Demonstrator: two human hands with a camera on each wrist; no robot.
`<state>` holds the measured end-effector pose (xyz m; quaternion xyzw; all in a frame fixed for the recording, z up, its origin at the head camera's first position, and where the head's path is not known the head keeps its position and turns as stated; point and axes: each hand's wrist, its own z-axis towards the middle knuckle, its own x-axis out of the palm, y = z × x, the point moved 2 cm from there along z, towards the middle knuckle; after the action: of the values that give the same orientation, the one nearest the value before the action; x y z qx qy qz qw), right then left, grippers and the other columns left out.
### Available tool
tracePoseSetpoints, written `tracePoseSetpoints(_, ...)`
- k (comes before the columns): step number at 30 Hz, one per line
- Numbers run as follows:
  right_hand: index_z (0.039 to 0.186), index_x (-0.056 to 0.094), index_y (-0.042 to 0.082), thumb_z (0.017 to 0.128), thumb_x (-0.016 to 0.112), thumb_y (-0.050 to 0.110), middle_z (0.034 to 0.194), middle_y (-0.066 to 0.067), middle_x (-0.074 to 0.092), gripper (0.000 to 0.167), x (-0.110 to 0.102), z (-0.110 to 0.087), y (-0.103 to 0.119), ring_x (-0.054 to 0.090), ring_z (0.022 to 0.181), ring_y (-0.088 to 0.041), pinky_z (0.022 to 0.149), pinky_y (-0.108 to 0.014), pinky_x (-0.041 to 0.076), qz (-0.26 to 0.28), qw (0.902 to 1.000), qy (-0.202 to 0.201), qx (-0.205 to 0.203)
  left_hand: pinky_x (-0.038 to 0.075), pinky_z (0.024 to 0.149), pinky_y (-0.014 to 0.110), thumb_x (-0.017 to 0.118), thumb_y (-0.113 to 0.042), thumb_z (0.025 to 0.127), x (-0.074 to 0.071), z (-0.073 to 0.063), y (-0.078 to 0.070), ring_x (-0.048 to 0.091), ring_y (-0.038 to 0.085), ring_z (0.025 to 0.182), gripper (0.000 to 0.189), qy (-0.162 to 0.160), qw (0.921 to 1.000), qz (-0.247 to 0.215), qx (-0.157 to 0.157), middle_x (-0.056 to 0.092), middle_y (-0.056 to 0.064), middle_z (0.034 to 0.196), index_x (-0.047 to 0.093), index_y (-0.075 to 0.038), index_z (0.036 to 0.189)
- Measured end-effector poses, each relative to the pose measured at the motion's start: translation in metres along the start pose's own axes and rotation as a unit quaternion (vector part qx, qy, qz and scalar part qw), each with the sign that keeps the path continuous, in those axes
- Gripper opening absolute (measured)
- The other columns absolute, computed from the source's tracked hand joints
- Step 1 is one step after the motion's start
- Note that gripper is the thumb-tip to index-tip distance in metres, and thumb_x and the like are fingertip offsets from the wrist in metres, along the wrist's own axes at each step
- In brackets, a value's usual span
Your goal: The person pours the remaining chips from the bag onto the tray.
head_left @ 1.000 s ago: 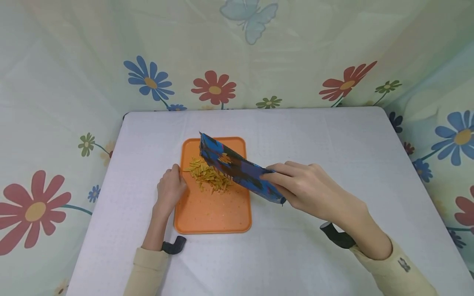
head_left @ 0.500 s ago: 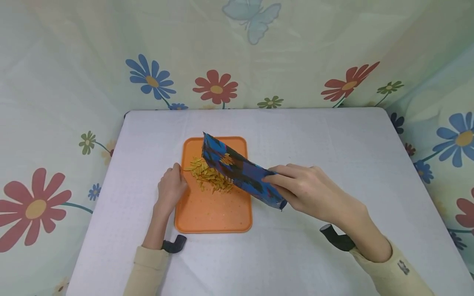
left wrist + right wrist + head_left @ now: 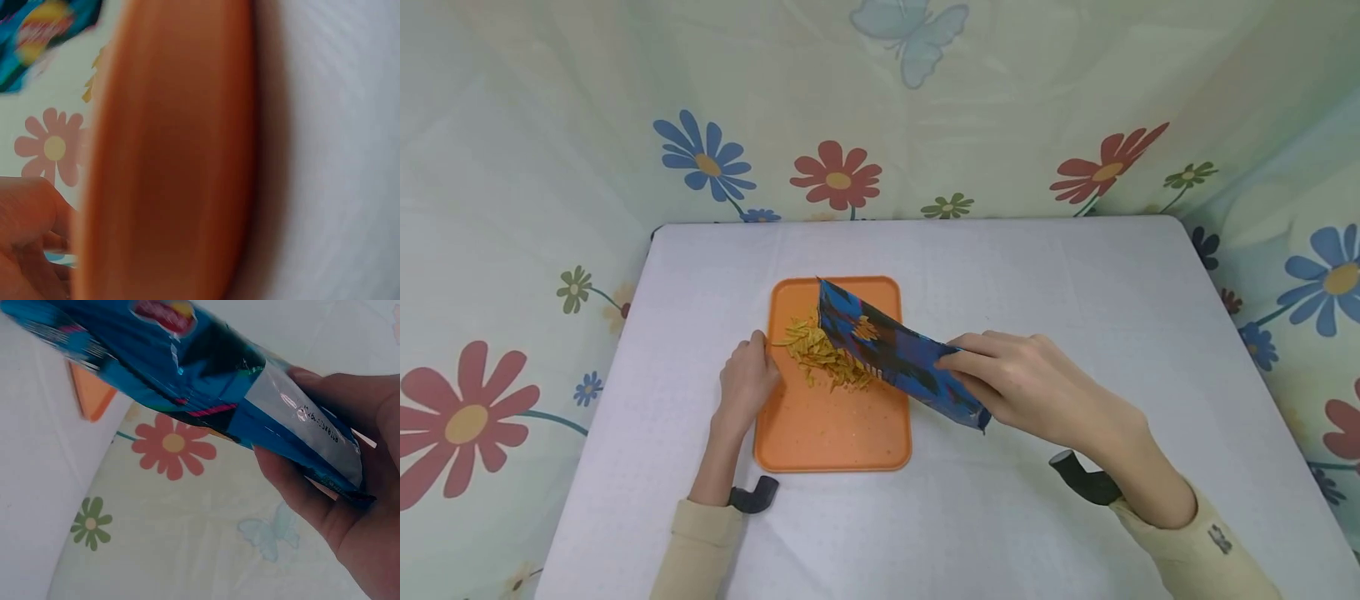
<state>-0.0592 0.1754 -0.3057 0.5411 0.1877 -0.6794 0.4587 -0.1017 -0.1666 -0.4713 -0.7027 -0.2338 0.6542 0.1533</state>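
My right hand (image 3: pixel 1030 383) pinches one end of a blue chip bag (image 3: pixel 902 354), fingers on one side and thumb on the other. The bag slants across the upper right of the orange tray (image 3: pixel 835 433), its far end close over a heap of yellow, stick-like chips (image 3: pixel 816 350). In the right wrist view the bag (image 3: pixel 181 375) shows a red and yellow logo and a pale printed strip near my palm. My left hand (image 3: pixel 748 375) grips the tray's left rim. The left wrist view has the tray's side wall (image 3: pixel 181 150) large, with that hand (image 3: pixel 31 231) at its edge.
A white cloth covers the table (image 3: pixel 1075 292), and small crumbs dot the tray's near half. Flower-printed curtains (image 3: pixel 985 108) hang behind and at both sides. A black wrist mount (image 3: pixel 1084 479) sticks out under the right wrist, another (image 3: pixel 754 496) by the left.
The chip bag has shifted a little right and toward me, its far end lowering over the heap. My left hand and the tray stay about where they were.
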Motion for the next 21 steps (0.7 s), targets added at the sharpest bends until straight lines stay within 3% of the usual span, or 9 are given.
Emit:
tracePoseSetpoints(5, 0.103, 0.077, 0.011, 0.08, 0.081, -0.003, 0.09, 0.004, 0.066, 0.027, -0.0019, -0.0004, 0.0001, 0.059, 0.071, -0.005, 0.052, -0.018, 0.045, -0.005, 1.0, -0.004, 0.0, 0.044, 0.052, 0.034, 0.051, 0.001, 0.097, -0.0006, 0.0003, -0.0005, 0.055, 0.027, 0.065, 0.019, 0.001, 1.0, 0.0, -0.002, 0.06, 0.021, 0.083, 0.06, 0.01, 0.111)
tracePoseSetpoints(9, 0.105, 0.077, 0.01, 0.079, 0.082, -0.002, 0.095, 0.002, 0.069, 0.029, -0.0037, 0.0, 0.0007, 0.064, 0.077, -0.009, 0.055, -0.023, 0.051, -0.011, 0.9998, -0.013, -0.009, 0.043, 0.053, 0.034, 0.051, 0.0, 0.097, -0.0008, 0.0001, -0.0004, 0.054, 0.027, 0.066, 0.018, 0.003, 1.0, 0.003, -0.002, 0.059, 0.02, 0.082, 0.059, 0.009, 0.11)
tracePoseSetpoints(21, 0.105, 0.076, 0.011, 0.079, 0.082, -0.003, 0.091, 0.003, 0.066, 0.03, -0.0051, -0.0011, 0.0013, 0.06, 0.073, -0.007, 0.053, -0.021, 0.048, -0.011, 0.9999, -0.01, -0.007, 0.042, 0.051, 0.033, 0.051, 0.001, 0.096, -0.0006, -0.0004, 0.0, 0.053, 0.026, 0.064, 0.017, -0.002, 1.0, 0.002, 0.006, 0.058, 0.019, 0.08, 0.059, 0.009, 0.108)
